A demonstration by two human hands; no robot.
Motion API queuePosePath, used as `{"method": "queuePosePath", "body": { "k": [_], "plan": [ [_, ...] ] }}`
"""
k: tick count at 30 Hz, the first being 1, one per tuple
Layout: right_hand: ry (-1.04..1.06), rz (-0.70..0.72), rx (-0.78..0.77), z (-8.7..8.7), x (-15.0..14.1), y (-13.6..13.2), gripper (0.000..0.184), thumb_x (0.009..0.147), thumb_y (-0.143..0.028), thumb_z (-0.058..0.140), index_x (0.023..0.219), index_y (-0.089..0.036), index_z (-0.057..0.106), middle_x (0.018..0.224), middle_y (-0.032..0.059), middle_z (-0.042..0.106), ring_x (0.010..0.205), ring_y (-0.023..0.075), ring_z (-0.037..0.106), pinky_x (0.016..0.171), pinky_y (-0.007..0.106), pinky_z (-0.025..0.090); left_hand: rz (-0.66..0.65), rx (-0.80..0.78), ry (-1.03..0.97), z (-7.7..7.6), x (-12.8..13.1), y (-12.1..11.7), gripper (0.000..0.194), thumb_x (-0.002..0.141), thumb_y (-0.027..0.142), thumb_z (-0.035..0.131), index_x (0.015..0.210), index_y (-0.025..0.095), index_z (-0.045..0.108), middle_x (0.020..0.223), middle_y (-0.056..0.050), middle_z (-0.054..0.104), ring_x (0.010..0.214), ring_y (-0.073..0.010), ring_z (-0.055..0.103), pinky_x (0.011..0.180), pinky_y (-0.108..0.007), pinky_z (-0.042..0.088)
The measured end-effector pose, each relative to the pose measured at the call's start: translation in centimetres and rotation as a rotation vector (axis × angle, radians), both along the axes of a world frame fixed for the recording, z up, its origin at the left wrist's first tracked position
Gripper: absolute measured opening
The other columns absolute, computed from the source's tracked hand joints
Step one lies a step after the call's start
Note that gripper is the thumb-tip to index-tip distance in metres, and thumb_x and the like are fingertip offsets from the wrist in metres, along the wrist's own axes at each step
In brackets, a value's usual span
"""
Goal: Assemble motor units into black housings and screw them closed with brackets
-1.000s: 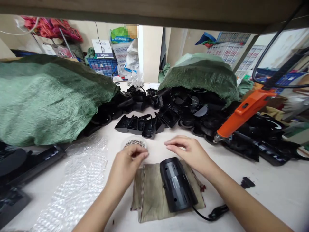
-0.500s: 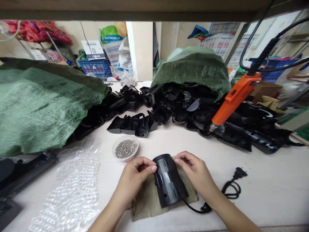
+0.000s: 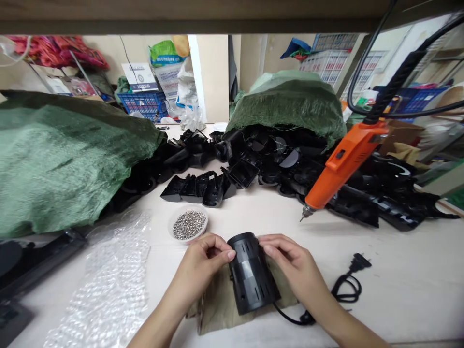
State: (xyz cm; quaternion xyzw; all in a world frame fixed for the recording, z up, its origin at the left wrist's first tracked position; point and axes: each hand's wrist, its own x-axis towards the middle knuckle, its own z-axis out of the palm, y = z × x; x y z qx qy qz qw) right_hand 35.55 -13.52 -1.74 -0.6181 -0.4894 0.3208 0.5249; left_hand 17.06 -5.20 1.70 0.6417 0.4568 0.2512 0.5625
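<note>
A black cylindrical plastic housing with slots in its wall lies on a folded olive cloth. Thumb and fingers of my left hand pinch its upper left edge. On the opposite side, my right hand has its fingertips closed against the upper right edge. A black power cord runs from the housing's lower end past my right wrist to a two-pin plug. Just beyond my left hand stands a bowl of small metal screws.
An orange electric screwdriver hangs tip-down at the right. Black plastic shells are heaped across the back under green woven sacks. Clear bubble wrap covers the left. A shelf beam crosses overhead.
The hanging screwdriver has swung left and slightly down. My right hand has shifted a little left, with its fingers now against the housing's edge. The housing has moved slightly left.
</note>
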Motion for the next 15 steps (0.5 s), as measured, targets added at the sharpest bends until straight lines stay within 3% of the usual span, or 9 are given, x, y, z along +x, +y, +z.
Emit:
{"method": "queuePosePath", "body": {
  "k": [5,9,12,15],
  "plan": [
    [0.025,0.058,-0.032,0.3,0.4,-0.8,0.027,0.085,-0.043,0.056,0.097,-0.025,0.073,0.113,0.0073,0.067,0.114,0.0221,0.056,0.105,0.040,0.038,-0.014,-0.160,-0.031,-1.1,0.1,0.0,0.041,0.068,0.039,0.067,0.101,0.016,0.055,0.066,0.003,0.057,0.067,-0.0149,0.055,0.068,-0.027,0.042],
    [0.039,0.074,-0.091,1.0,1.1,-0.9,0.032,0.086,-0.047,0.053,0.092,-0.022,0.072,0.109,0.0086,0.068,0.106,0.0233,0.061,0.098,0.041,0.044,-0.041,-0.065,0.031,-1.3,-0.2,-0.1,0.041,0.073,0.040,0.061,0.106,0.014,0.056,0.082,-0.005,0.065,0.074,-0.0177,0.061,0.071,-0.030,0.047],
    [-0.198,0.047,-0.009,3.0,0.7,0.3,0.029,0.090,-0.043,0.047,0.090,-0.024,0.069,0.110,0.0065,0.066,0.106,0.0214,0.060,0.096,0.037,0.045,0.046,0.143,0.175,-0.5,-1.6,1.0,0.035,0.083,0.038,0.051,0.112,0.018,0.056,0.099,-0.007,0.065,0.082,-0.0197,0.061,0.076,-0.033,0.047],
    [-0.684,0.267,0.005,5.9,-1.6,3.7,0.025,0.094,-0.029,0.043,0.094,-0.024,0.067,0.106,0.0043,0.066,0.103,0.0174,0.059,0.091,0.031,0.046,0.149,0.372,0.427,0.5,-3.2,3.4,0.022,0.087,0.025,0.049,0.103,0.019,0.061,0.110,-0.008,0.063,0.100,-0.0240,0.057,0.092,-0.039,0.040]
  ]
}}
